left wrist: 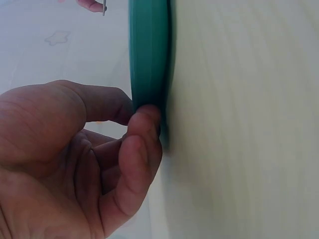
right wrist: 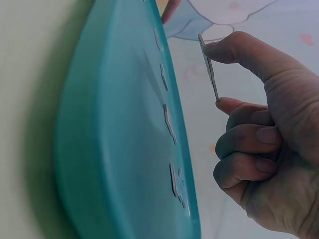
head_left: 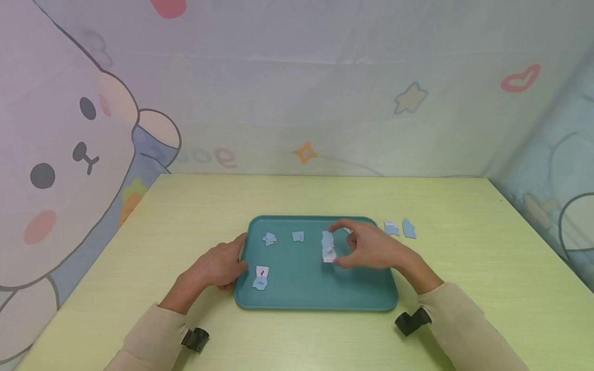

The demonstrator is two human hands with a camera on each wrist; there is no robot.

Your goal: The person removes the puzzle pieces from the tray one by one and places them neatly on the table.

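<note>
- Held piece [head_left: 327, 242]: flat, thin edge-on, irregular outline; pale blue, whitish at the end nearest the person, small rounded white mark. Position: raised over the tray [head_left: 306, 283], right of centre.
- Right hand [head_left: 371, 246]: pinches piece at opposite ends, thumb and forefinger; remaining fingers curled.
- Left hand [head_left: 218, 264]: grips tray's left edge.
- Tray: teal, rounded corners; other blue-and-white pieces [head_left: 261, 278] lie in it.
- Two loose pieces [head_left: 409, 229] beyond its far right corner.
- Table [head_left: 445, 206]: pale yellow-green, faint grain.
- Backdrop [head_left: 278, 93]: pale cloth, cartoon animal, stars, hearts.
</note>
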